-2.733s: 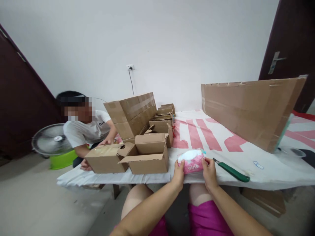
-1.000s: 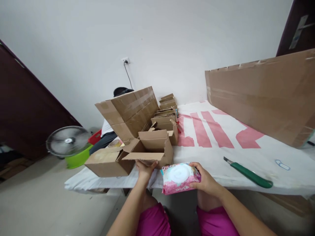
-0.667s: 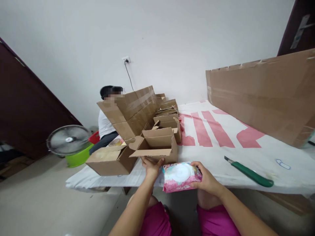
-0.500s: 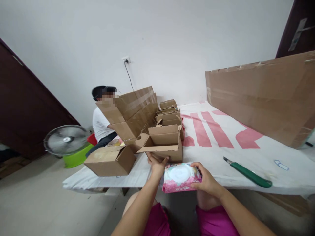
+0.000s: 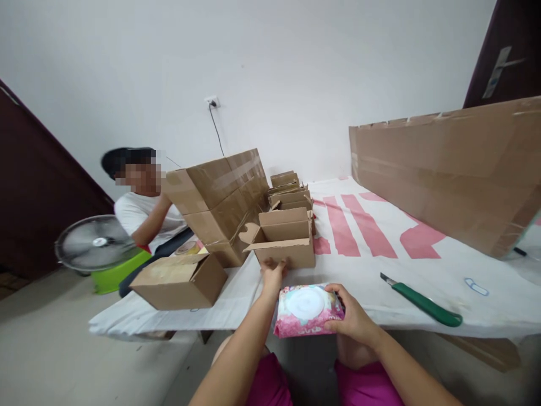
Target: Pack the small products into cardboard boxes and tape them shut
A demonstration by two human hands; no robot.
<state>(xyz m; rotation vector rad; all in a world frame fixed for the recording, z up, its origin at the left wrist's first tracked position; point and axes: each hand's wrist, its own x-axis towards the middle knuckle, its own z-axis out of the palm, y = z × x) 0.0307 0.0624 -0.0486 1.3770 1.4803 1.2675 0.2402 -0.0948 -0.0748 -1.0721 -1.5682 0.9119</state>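
Note:
My right hand (image 5: 353, 317) grips a pink packet of wet wipes (image 5: 305, 309) with a round white lid, held at the table's front edge. My left hand (image 5: 273, 273) reaches forward and its fingers close on the front wall of a small open cardboard box (image 5: 285, 238) standing on the white and pink table cover (image 5: 372, 265). The box's flaps stand open. Beside it to the left sits a second small box (image 5: 180, 281) with its top closed.
A green-handled knife (image 5: 420, 293) lies on the cover to the right. A long flat cardboard sheet (image 5: 448, 169) leans at the back right. More stacked boxes (image 5: 224, 197) stand behind. Another person (image 5: 141, 203) sits at the left by a fan (image 5: 91, 245).
My left hand let go of the wipes, took hold of the open box and dragged it right, away from the closed box. The wipes stay in my right hand. The other person sat up.

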